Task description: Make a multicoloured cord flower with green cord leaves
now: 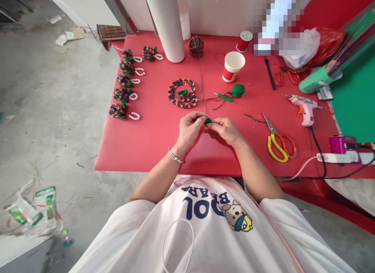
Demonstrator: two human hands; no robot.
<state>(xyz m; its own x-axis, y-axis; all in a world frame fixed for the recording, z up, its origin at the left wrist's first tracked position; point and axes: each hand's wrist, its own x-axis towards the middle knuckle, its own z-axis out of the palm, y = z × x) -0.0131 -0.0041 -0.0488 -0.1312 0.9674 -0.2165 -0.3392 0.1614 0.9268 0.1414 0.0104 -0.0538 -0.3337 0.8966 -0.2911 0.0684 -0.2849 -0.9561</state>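
Between my hands is a small green crocheted piece (208, 121), low over the red table, with a loop of green yarn hanging under it. My left hand (191, 126) pinches it from the left, a bracelet on that wrist. From the right, my right hand (224, 129) pinches the same piece; its finer details are hidden by my fingers. Just beyond lies a coiled multicoloured crocheted strip (183, 82) with a bit of green in its middle. A crochet hook (213, 93) and green yarn scraps lie beside a green yarn ball (238, 90).
Yellow-and-orange-handled scissors (277, 146), a pink glue gun (307, 110) and a power strip (334, 158) are at right. A paper cup (233, 65), red thread spool (244, 41), multicoloured yarn ball (196, 46) and white flask (166, 28) stand behind. Several crocheted roses (118, 110) with bead loops line the left.
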